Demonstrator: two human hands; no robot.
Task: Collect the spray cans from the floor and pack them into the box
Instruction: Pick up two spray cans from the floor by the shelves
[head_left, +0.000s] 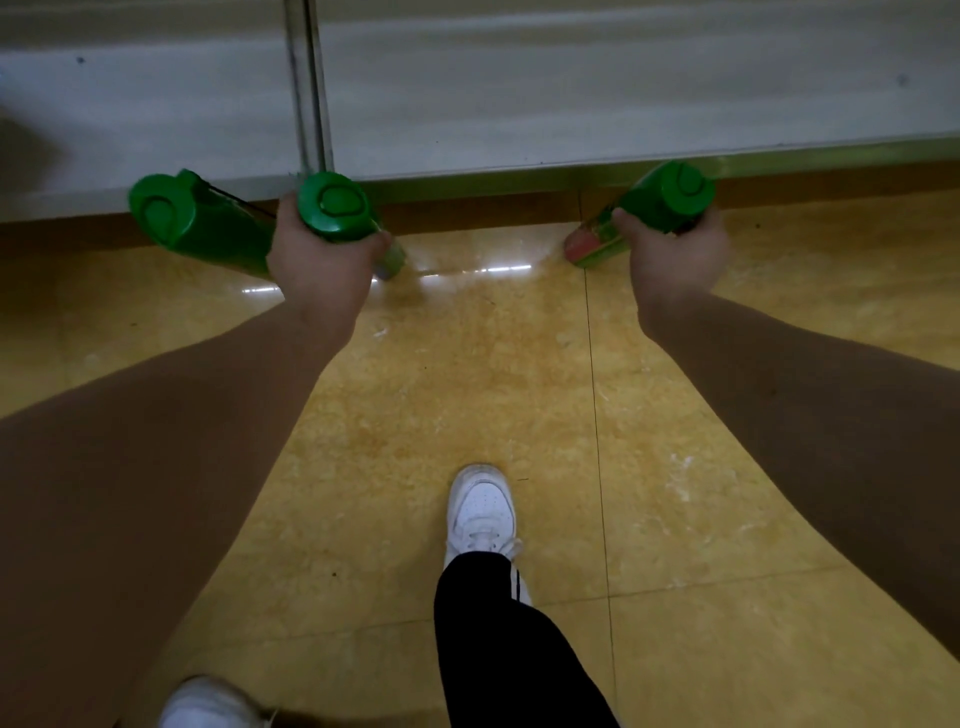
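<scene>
Carrying step: left hand is wrapped round two green spray cans, outer can and inner can. Right hand grips a third can. All are held above the floor. Box isn't in view. Next, probably: reach it and load the cans without dropping the doubled pair.

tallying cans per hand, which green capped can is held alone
The rightmost can, gripped alone by the right hand, its base showing red. The left hand holds the leftmost can and middle can together.
</scene>
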